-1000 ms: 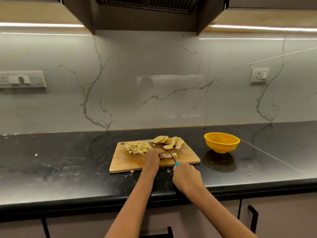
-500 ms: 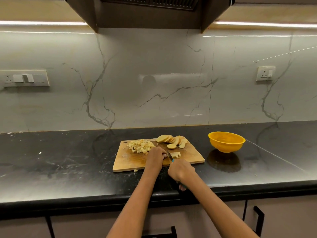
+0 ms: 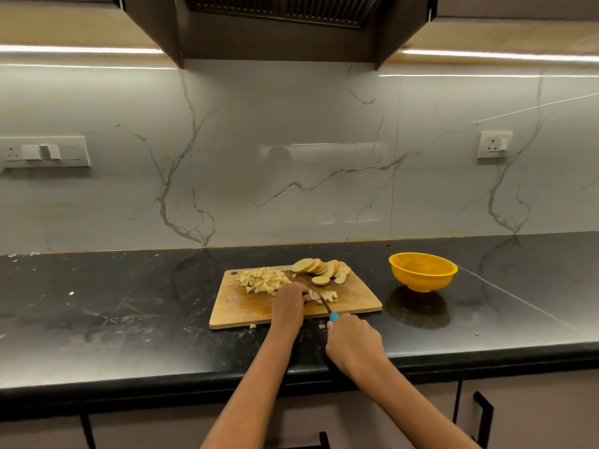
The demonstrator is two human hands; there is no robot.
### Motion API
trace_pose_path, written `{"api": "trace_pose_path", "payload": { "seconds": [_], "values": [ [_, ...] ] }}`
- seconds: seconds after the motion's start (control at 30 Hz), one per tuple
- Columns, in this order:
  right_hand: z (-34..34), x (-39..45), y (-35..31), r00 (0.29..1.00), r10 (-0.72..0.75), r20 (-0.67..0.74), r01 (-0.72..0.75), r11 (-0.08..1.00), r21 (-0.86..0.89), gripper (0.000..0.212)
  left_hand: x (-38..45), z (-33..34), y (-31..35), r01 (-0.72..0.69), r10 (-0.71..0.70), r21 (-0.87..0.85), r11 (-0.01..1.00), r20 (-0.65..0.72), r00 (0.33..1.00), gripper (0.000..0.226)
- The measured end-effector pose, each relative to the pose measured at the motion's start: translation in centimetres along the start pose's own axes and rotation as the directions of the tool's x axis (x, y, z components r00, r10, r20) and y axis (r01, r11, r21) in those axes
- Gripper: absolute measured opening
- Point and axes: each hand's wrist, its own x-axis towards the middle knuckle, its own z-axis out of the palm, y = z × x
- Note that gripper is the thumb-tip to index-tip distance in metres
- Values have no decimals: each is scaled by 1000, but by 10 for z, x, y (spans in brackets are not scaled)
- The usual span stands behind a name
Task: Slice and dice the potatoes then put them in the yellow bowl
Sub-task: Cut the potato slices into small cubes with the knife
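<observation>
Potatoes all on the wooden cutting board (image 3: 240, 306), mid-counter, in three groups. Near to far:

- Right hand (image 3: 353, 343) off the board's near edge, over the black counter (image 3: 113, 319), fingers curled around the blue-handled knife (image 3: 328, 308). Blade angles up-left onto the board.
- A couple of stray potato bits (image 3: 252, 326) on the counter just off the board's near edge.
- Left hand (image 3: 288, 303) on the board's near-middle, fingers curled down on the potato piece being cut (image 3: 313, 297), touching the blade's left side.
- Freshly cut chunks (image 3: 330, 295) just right of the blade.
- Diced pile (image 3: 264, 280) at far-left of the board, just beyond the left hand.
- Sliced rounds (image 3: 319, 267) fanned along the far-right edge; one loose slice (image 3: 320, 280) nearer.
- Yellow bowl (image 3: 423, 271) on the counter right of the board, apart from it. Can't see anything in it from this angle.
- Marble backsplash (image 3: 291, 157) behind; switch panel (image 3: 45, 152) far left, socket (image 3: 495, 144) far right.
</observation>
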Motion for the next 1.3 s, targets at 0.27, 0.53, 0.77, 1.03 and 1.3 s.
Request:
{"api": "trace_pose_path", "payload": {
  "seconds": [0.27,0.53,0.77,1.03,1.3],
  "values": [
    [2,25,-13,997,9,76,-18,993,115,39,2,-2,-8,45,-48,-102,994,-24,999,19],
    [-1,27,-16,988,-2,155,-11,996,87,35,5,0,-9,20,-21,-93,995,-14,1000,17],
    [-8,37,-24,960,-11,281,8,1000,11,23,7,-2,-9,-9,9,-56,998,-2,1000,16],
    [-1,22,-1,999,-32,2,32,998,-47,28,6,1,-7,50,-54,-83,995,-49,997,20],
    [-13,20,3,986,105,132,-106,994,-1,23,1,3,-10,23,-18,-167,986,27,999,39]
  ]
}}
